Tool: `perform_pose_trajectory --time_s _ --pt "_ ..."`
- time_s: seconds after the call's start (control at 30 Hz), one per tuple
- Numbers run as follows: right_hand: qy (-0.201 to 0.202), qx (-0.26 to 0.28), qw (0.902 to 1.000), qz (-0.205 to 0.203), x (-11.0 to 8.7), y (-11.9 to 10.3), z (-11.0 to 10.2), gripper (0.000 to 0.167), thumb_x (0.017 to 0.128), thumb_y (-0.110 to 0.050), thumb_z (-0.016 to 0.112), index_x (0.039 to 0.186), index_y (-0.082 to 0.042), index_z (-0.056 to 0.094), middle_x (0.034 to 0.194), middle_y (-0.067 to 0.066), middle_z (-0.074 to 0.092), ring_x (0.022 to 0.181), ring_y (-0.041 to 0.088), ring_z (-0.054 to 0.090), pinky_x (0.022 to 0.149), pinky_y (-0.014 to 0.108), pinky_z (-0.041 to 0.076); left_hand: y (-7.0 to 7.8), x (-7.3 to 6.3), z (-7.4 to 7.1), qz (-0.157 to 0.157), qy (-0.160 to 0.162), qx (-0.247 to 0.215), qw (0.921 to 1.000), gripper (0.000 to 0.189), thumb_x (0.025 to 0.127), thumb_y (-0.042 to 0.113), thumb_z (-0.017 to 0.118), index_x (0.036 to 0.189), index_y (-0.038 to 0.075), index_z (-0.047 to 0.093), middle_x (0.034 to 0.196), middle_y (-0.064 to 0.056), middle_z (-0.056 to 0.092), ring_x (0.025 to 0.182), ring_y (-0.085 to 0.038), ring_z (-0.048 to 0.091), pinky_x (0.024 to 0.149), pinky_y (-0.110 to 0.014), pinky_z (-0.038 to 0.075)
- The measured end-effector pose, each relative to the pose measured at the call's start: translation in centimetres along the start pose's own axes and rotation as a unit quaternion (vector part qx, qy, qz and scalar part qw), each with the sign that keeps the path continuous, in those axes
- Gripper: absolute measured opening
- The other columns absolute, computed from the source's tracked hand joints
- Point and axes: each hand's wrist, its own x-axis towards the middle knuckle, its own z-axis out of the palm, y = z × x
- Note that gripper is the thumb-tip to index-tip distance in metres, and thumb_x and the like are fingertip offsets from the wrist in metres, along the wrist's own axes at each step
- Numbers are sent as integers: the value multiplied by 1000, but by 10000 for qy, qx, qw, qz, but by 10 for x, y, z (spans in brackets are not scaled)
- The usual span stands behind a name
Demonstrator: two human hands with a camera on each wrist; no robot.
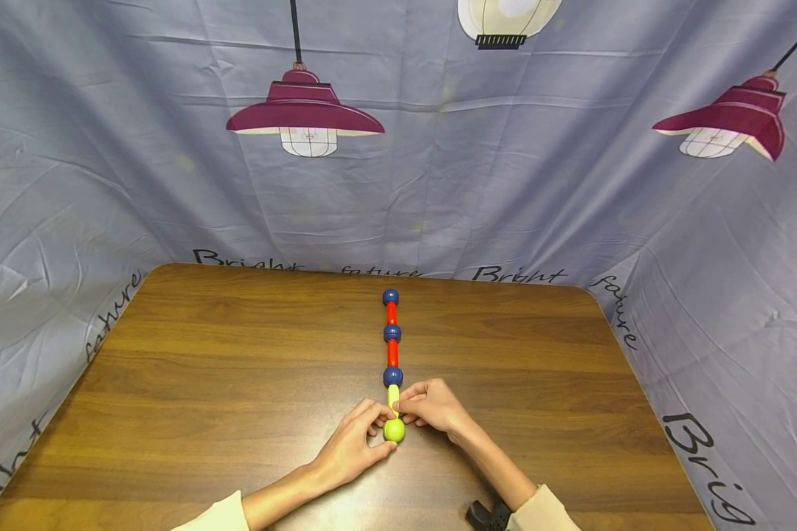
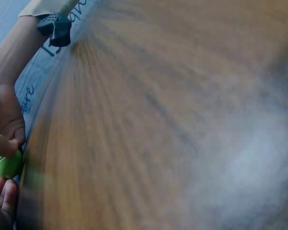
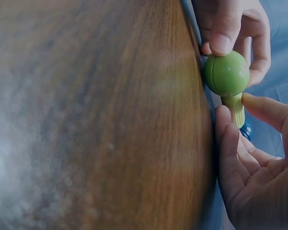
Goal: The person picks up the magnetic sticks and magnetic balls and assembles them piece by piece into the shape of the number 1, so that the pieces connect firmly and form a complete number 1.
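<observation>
A line of balls and short rods runs straight away from me on the table. Nearest is a lime-green ball (image 1: 394,431), which my left hand (image 1: 355,446) holds from the left, thumb at its near side and fingers at its far side. My right hand (image 1: 435,405) pinches the yellow-green rod (image 1: 393,397) between thumb and fingers, close to that ball. In the right wrist view the rod (image 3: 235,111) meets the green ball (image 3: 227,73). Beyond it come a blue ball (image 1: 392,376), a red rod (image 1: 392,353), another blue ball (image 1: 392,332), a second red rod (image 1: 391,313) and the farthest blue ball (image 1: 390,296).
The brown wooden table (image 1: 239,369) has rounded far corners. Grey-blue curtains (image 1: 398,192) with printed lamps and lettering hang behind it and along both sides. A black device (image 1: 488,516) sits by my right sleeve (image 1: 543,510).
</observation>
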Motion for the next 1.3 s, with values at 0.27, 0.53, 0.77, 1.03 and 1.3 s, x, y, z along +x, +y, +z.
perform_pose_trajectory --time_s 0.27,0.53,0.77,1.03,1.3 --pt "39 -3 10000 17 -1 -2 -1 19 86 -13 77 95 4 72 81 8 74 65 14 69 54 22 51 -1 0 -1 -7 22 -12 10000 37 78 4 83 108 9 63 101 4 57 90 -11 59 77 -24 54" --pt "81 -35 10000 6 -1 -3 -1 20 87 -13 77 95 5 72 81 9 74 65 15 68 54 24 53 -1 0 -2 23 70 -71 9999 38 77 3 84 108 9 63 100 4 57 88 -11 59 78 -24 54" --pt "62 76 10000 -13 -1 -1 -2 19 86 -11 76 94 6 71 81 10 74 65 12 66 57 23 54 1 0 -3 31 108 -164 9998 38 77 3 84 108 8 63 100 2 58 88 -12 60 77 -25 55" --pt "23 209 9998 13 -2 -1 -2 19 87 -10 76 95 7 70 80 11 73 65 12 65 59 24 55 0 -1 -5 63 153 -215 9996 38 76 5 85 108 8 64 98 0 59 86 -15 62 77 -26 55" --pt "-8 293 9996 -24 -3 -1 -2 19 86 -9 75 95 7 70 80 11 73 66 12 65 60 25 56 0 -2 -11 -75 132 -185 9997 38 78 8 85 108 6 63 98 -3 59 87 -18 61 77 -27 55"
